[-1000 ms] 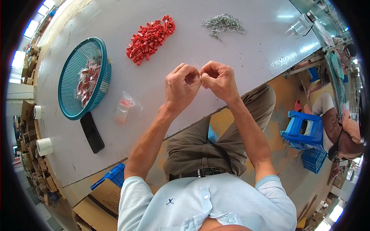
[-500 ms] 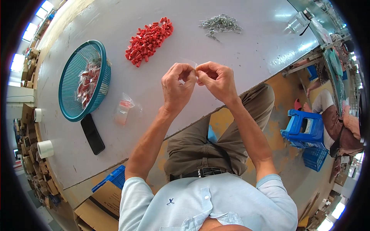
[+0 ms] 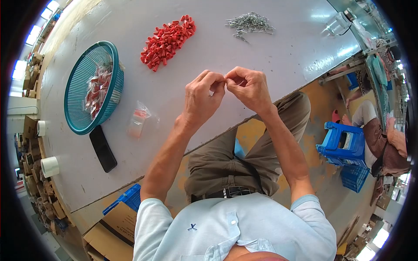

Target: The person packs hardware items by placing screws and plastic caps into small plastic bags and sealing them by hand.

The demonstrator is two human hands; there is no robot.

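My left hand (image 3: 203, 96) and my right hand (image 3: 250, 88) meet fingertip to fingertip above the table (image 3: 183, 108). Both are closed in a pinch on what seems to be a small clear plastic bag, mostly hidden by the fingers now. Beyond them lies a heap of red, tapered caps (image 3: 167, 42). Farther right is a pile of small silver screw-like pieces (image 3: 250, 25). To the left of my left hand, clear plastic bags (image 3: 139, 122) with red marking lie flat. A teal mesh basket (image 3: 72, 98) holds several clear packets (image 3: 98, 91) with red contents.
A black phone (image 3: 103, 148) lies beside the basket. Rolls of tape (image 3: 49, 166) are at the table's left edge. A clear jar (image 3: 337, 25) stands at the far right. Off the right side are a blue plastic stool (image 3: 342, 143) and another seated person (image 3: 379, 143).
Both hands stay pinched together and have shifted slightly to the right. The clear film that showed above the fingertips can hardly be seen now. The view has tilted a little.
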